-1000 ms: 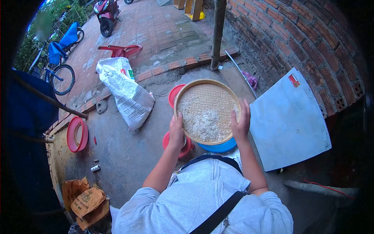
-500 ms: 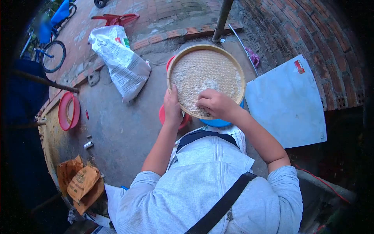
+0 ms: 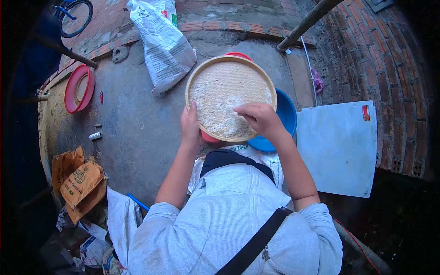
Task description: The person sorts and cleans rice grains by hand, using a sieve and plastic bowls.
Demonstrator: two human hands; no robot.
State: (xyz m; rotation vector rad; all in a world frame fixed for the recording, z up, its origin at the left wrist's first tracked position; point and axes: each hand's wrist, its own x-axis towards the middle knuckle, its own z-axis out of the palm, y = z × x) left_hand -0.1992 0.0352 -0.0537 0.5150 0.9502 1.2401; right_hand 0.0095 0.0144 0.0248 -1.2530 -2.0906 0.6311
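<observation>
My left hand grips the left rim of a round, woven bamboo tray, thumb over the edge. Pale, whitish grains or flakes are spread over the tray, thicker toward the near side. Over the tray's right half is my right hand, its fingertips pinched together. Whatever is between those fingertips is too small to make out. Beneath the tray, a blue basin shows at the right and a red container peeks out at the far edge.
A white printed sack lies ahead on the concrete. To the left are a pink basin, a white spool and brown paper bags. A white board lies at right, near a slanting pole and brick wall.
The tray has shifted left relative to the blue basin, which now shows more. My right hand has risen from the grains, its fingers straighter. The camera view has tilted downward.
</observation>
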